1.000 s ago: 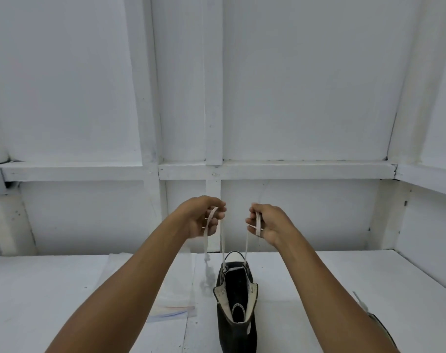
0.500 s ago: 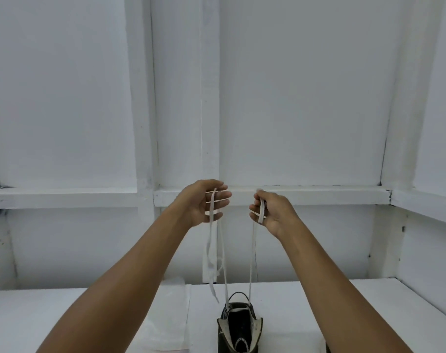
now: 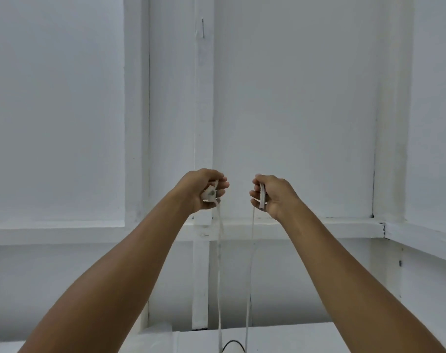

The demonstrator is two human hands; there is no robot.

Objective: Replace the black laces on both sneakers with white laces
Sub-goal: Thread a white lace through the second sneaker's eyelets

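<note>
Now, gripping lace [image 3: 261, 197] ends in left hand [image 3: 204, 191] and right hand [image 3: 270, 193], fingers [image 3: 221, 186] curled tight, high above sneaker [image 3: 232, 341] (just its loop showing, bottom edge). Pull evenly, keep lengths matched.

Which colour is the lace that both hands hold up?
White; the lace shows best in the head view.

1. Two bare arms reach up before a white panelled wall [image 3: 293, 98], the left hand [image 3: 204, 189] and right hand [image 3: 272, 194] level and a little apart.
2. Each hand grips one end of a white lace [image 3: 219, 276], wound round its fingers.
3. Both strands hang nearly straight to the bottom edge, flanking a black loop [image 3: 232, 344] at the white counter [image 3: 293, 337].
</note>
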